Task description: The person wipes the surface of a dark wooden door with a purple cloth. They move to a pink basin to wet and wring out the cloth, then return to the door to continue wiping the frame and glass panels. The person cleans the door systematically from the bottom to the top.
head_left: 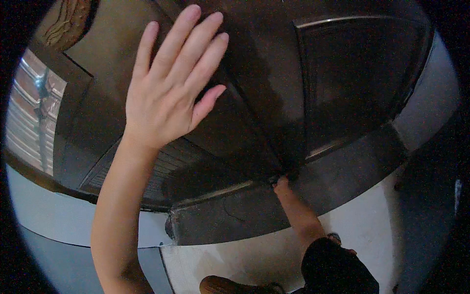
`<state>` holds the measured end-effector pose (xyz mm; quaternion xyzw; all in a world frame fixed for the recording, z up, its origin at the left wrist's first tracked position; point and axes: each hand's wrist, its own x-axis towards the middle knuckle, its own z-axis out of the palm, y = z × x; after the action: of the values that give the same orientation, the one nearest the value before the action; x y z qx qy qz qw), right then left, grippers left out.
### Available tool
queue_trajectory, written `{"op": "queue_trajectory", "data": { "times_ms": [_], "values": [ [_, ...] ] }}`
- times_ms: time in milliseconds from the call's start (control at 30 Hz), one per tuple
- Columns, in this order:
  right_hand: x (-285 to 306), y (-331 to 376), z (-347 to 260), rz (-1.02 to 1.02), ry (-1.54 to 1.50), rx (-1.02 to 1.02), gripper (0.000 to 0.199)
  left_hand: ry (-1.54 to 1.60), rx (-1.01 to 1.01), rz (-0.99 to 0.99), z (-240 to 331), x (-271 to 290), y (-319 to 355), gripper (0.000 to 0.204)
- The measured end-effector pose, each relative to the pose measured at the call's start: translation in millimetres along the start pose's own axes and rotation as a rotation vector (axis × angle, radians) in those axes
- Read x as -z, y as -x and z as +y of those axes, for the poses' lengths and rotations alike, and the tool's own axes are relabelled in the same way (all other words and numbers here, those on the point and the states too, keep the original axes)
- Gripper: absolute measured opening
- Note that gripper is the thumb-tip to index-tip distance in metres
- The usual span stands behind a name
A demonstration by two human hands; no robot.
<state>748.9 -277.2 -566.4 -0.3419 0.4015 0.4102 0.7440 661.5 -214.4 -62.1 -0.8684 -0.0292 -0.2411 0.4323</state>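
A dark brown double door [259, 83] with carved and framed panels fills most of the view. My left hand [171, 83] is spread in front of the left leaf, palm toward it, fingers stretched and thumb out; it holds nothing. Whether the palm touches the wood I cannot tell. Farther down, my right hand [281, 183] reaches to the bottom of the seam between the two leaves. Its fingers look closed at a small dark piece there, which is too dim to name. A dark sleeve [338, 267] covers my right upper arm.
A dark threshold [210, 220] runs under the door, with a pale floor [245, 255] before it. At the left is a glossy reflective panel [36, 112]. A brown rounded shape [230, 285] shows at the lower edge. A grey wall [433, 98] borders the door on the right.
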Motion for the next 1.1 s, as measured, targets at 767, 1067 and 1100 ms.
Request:
{"op": "queue_trajectory", "data": {
  "times_ms": [767, 1067, 1100],
  "values": [
    [-8.9, 40.0, 56.6, -0.319, 0.18, -0.28, 0.029, 0.187, -0.035, -0.013, 18.0, -10.7, 30.2, 0.063],
    [-35.8, 147.7, 0.9, -0.511, 0.352, -0.182, 0.025, -0.005, 0.288, -0.257, 28.9, 5.9, 154.0, 0.068],
    [-39.5, 170.0, -10.0, -0.653, 0.306, -0.214, 0.022, -0.004, 0.311, -0.266, 28.6, 8.0, 162.2, 0.068]
  ]
}}
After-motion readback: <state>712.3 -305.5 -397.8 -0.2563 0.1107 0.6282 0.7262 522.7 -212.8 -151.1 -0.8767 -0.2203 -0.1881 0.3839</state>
